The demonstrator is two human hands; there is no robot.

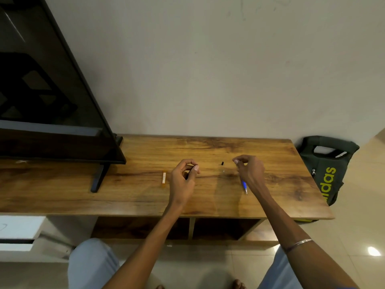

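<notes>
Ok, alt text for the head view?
Over a wooden stand, the left hand pinches a small dark part; a blue pen shows beneath the curled right hand. A black cap lies between the hands, an orange tube left of them.

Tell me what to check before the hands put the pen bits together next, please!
1. The left hand pinches a small black part: ok.
2. The blue pen pokes out under the right hand; held or lying loose: cannot tell.
3. The black piece lies on the table between the hands: ok.
4. The tiny pale bit beside it, what it is: cannot tell.
5. The orange tube lies flat, untouched, left of the left hand: ok.
</notes>
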